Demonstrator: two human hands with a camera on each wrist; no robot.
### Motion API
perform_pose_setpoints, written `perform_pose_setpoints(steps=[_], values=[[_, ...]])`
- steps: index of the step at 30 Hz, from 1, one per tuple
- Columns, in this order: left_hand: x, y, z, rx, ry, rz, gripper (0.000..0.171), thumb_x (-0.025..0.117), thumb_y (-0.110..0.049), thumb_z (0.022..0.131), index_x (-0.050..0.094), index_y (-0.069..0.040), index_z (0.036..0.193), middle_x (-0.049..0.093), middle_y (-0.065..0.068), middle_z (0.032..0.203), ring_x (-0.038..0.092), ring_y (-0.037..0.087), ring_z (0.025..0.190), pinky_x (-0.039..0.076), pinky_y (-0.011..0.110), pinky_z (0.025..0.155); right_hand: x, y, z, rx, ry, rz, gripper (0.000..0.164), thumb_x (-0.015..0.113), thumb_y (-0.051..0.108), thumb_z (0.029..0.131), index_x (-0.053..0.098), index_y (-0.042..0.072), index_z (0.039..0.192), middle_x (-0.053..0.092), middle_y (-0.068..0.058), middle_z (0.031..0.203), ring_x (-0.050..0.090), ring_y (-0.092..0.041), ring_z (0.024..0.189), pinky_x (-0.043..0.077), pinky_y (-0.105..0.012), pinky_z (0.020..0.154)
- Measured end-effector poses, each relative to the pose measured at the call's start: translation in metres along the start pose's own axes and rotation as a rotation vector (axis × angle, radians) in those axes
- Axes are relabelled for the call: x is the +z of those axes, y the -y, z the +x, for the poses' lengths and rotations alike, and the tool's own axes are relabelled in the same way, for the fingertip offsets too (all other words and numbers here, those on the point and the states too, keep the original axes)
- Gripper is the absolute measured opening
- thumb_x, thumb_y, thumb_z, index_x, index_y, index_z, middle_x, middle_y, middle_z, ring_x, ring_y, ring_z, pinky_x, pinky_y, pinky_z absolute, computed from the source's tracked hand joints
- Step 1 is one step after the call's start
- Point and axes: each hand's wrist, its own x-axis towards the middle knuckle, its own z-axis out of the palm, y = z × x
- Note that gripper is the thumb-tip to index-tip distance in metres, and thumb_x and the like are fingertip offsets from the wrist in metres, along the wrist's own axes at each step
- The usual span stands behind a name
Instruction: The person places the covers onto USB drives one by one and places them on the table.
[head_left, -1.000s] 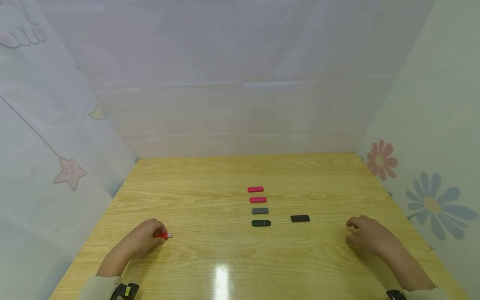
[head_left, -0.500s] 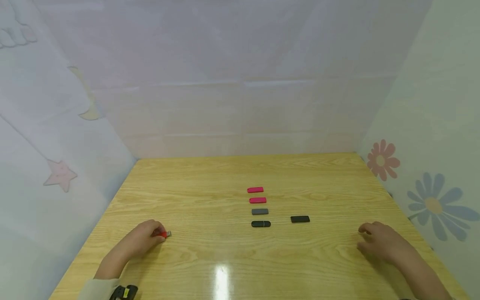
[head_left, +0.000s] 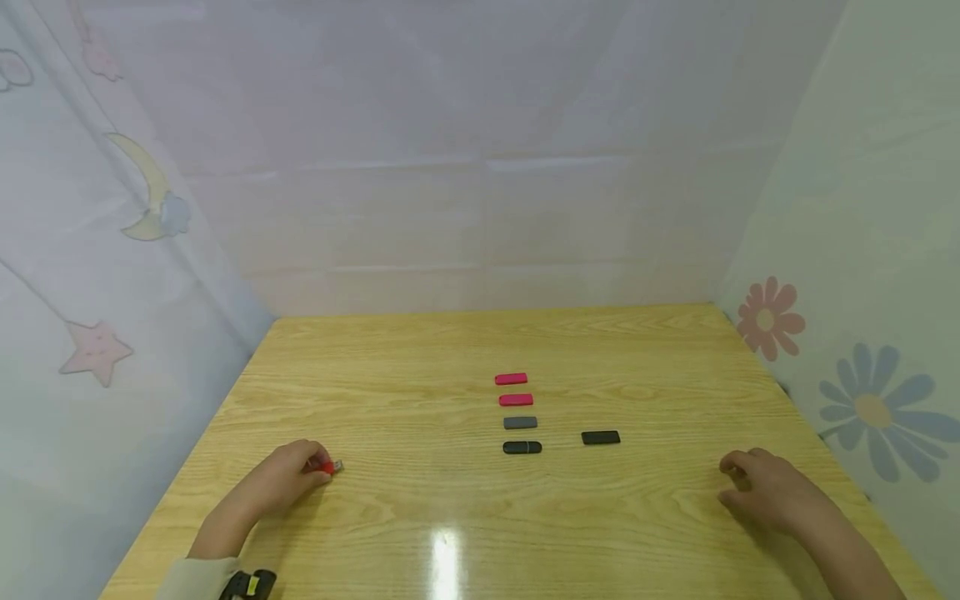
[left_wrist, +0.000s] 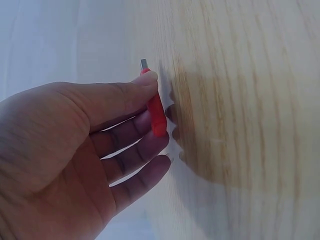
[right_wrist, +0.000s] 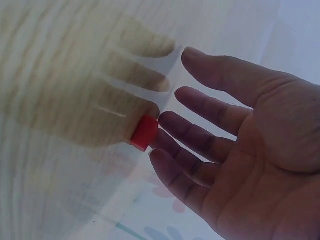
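In the head view my left hand point(head_left: 288, 475) is low over the left of the table, pinching a red USB flash drive point(left_wrist: 156, 112) between thumb and fingers. The drive's bare metal plug point(left_wrist: 144, 64) sticks out past the thumb tip in the left wrist view. At the right side of the table my right hand point(head_left: 772, 487) has loosely bent fingers, with the thumb apart from them. A small red cap point(right_wrist: 145, 133) is right at its ring and little fingertips in the right wrist view; the hand hides this cap from the head camera.
Two pink USB sticks point(head_left: 512, 378), a grey stick point(head_left: 520, 422) and a black rounded stick point(head_left: 522, 447) form a column mid-table. Another black stick point(head_left: 601, 437) lies to their right. Patterned sheets point(head_left: 480, 233) surround the wooden table point(head_left: 390, 358) at the back and sides.
My right hand has moved outward to the right and slightly nearer, then nearly stopped. The left hand stays in place, the flash drive tilting slightly. The left sheet's pattern has shifted left.
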Motion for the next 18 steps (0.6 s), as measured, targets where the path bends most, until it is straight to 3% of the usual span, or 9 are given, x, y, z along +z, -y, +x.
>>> perform_pose_setpoints(steps=[11,18], values=[[0.0,0.001,0.001,-0.011,-0.015,0.003,0.016,0.067,-0.021,0.086,0.06,-0.012,0.098,0.06,-0.007,0.085,0.055,0.008,0.08,0.047,0.027,0.068,0.006,-0.007,-0.004,-0.009,-0.011,0.022,0.037,0.074,0.025,0.078,0.061,0.006,0.107,0.055,-0.007,0.096,0.055,-0.024,0.086,0.048,-0.042,0.071],[0.001,0.002,0.002,-0.02,-0.012,-0.004,0.017,0.067,-0.021,0.086,0.061,-0.012,0.1,0.061,-0.007,0.087,0.056,0.008,0.082,0.048,0.029,0.07,0.008,-0.013,-0.007,-0.008,-0.019,0.034,0.028,0.071,0.013,0.079,0.061,0.008,0.104,0.055,-0.006,0.096,0.056,-0.025,0.087,0.048,-0.042,0.07]])
